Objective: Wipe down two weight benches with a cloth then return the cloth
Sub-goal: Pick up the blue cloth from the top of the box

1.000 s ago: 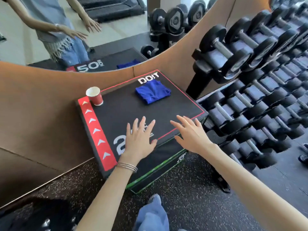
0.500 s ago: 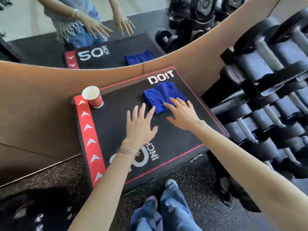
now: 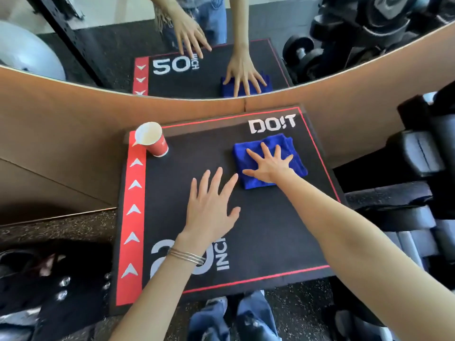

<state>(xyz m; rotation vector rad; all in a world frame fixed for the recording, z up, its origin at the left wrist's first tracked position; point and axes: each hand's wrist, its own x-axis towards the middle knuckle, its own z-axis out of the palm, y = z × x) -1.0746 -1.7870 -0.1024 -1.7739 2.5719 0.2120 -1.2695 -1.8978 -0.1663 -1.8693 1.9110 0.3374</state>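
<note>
A folded blue cloth (image 3: 246, 155) lies on the far right part of a black plyo box (image 3: 258, 232) with a red arrow stripe and "DO!T" lettering. My right hand (image 3: 269, 162) lies flat on the cloth with the fingers spread and not curled around it. My left hand (image 3: 209, 205) hovers over the middle of the box, fingers apart, holding nothing; bracelets sit on its wrist. No weight bench is in view.
A red paper cup (image 3: 154, 140) stands at the box's far left corner. A wall mirror (image 3: 110, 45) behind the box reflects my hands and the cloth. A dumbbell rack (image 3: 423, 156) is on the right. Dark objects (image 3: 37, 279) lie on the floor at left.
I have moved closer over the box. My right hand went forward from the cloth's near edge onto the cloth. My left hand stayed open above the box.
</note>
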